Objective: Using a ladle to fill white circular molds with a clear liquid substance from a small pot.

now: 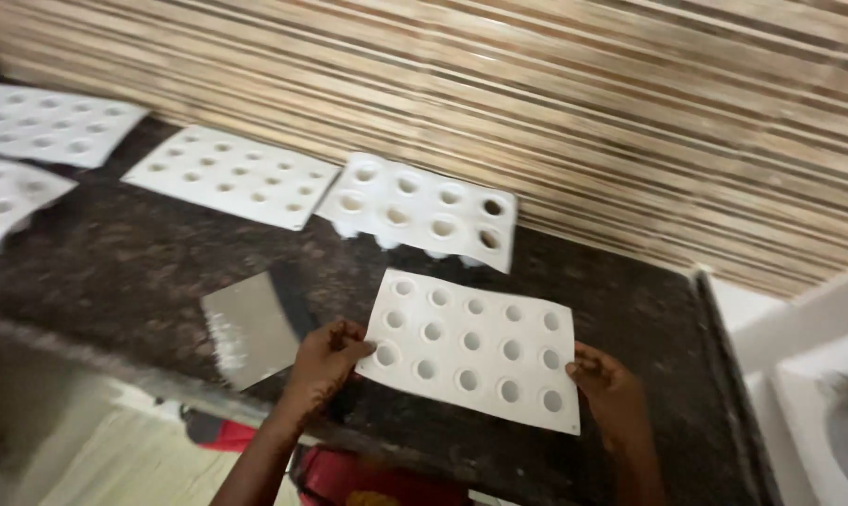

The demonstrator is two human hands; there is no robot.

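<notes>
Hands (325, 361) gripping white mould (471, 347), cavities indistinct.

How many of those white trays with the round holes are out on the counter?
5: one held in both hands, one behind it, one to its left, and two cut off at the far left. More may lie out of frame.

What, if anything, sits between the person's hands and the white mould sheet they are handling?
Nothing visible. The left hand grips the white mould sheet at its left edge and the right hand at its right edge, both in direct contact. The metal scraper lies apart, left of the sheet on the dark counter.
</notes>
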